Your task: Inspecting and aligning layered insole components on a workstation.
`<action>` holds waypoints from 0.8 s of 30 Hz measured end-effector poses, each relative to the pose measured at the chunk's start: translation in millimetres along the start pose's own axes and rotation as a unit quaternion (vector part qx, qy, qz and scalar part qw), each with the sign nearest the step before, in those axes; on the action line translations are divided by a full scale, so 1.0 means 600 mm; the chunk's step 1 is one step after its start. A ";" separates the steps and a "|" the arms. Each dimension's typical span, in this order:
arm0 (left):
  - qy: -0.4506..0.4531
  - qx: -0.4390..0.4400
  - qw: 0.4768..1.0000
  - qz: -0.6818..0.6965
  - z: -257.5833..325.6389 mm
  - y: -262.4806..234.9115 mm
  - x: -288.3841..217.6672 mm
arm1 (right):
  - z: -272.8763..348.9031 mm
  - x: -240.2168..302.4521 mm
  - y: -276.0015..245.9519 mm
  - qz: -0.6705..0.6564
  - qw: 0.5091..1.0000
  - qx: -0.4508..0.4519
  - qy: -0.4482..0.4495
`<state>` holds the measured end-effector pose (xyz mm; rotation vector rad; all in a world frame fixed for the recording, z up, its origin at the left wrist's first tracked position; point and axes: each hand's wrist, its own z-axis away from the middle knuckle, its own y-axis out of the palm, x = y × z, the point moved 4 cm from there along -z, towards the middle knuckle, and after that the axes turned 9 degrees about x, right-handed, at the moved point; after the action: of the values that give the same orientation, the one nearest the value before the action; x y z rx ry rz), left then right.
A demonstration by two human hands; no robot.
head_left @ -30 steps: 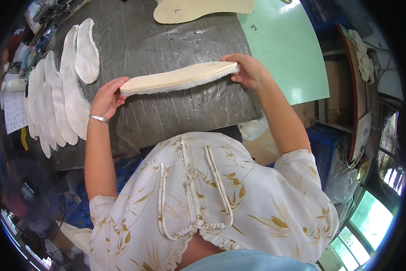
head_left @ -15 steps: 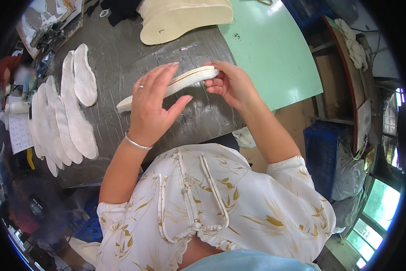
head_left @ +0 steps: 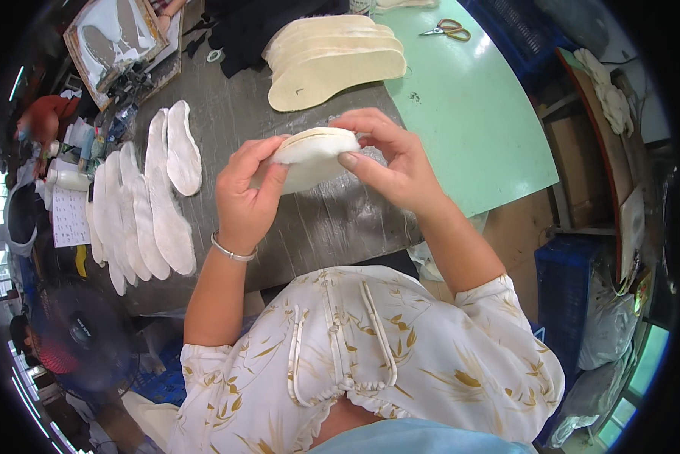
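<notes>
Both hands hold a white padded shoe insole [head_left: 314, 153] up above the grey plastic-covered table [head_left: 332, 219]. My left hand [head_left: 249, 193] grips its near left end, with a silver bracelet on the wrist. My right hand [head_left: 389, 163] pinches the right end, fingers curled over the top edge and thumb beneath. The insole is turned so its end faces the camera and it looks short. A row of several white insoles [head_left: 154, 204] lies overlapped on the table to the left. A stack of cream insoles [head_left: 336, 64] lies at the far side.
A pale green board [head_left: 476, 113] adjoins the grey table on the right, with scissors [head_left: 449, 30] at its far end. A tray with sole shapes [head_left: 113, 38], bottles and papers crowd the left. A black fan [head_left: 79, 337] stands lower left, a blue crate [head_left: 567, 287] on the right.
The insole was held stretched lengthwise between both hands a second ago. Since then it has been turned end-on and lifted closer, with both hands drawn together around it.
</notes>
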<state>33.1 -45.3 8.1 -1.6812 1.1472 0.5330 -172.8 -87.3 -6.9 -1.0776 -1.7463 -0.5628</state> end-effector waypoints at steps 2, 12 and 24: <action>0.004 0.006 1.000 0.002 -0.011 -0.008 -0.014 | -0.016 0.017 0.006 0.009 0.999 -0.026 -0.037; 0.016 -0.076 0.982 0.169 -0.038 -0.039 -0.037 | -0.058 0.043 0.033 -0.038 0.996 0.020 -0.078; -0.022 -0.177 0.851 0.494 -0.023 -0.044 0.074 | -0.041 0.025 0.058 0.078 0.997 0.004 0.000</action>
<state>74.1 -75.3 -7.8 -1.2286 1.9451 1.4850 -132.6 -82.6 13.3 -1.1961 -1.6453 -0.4578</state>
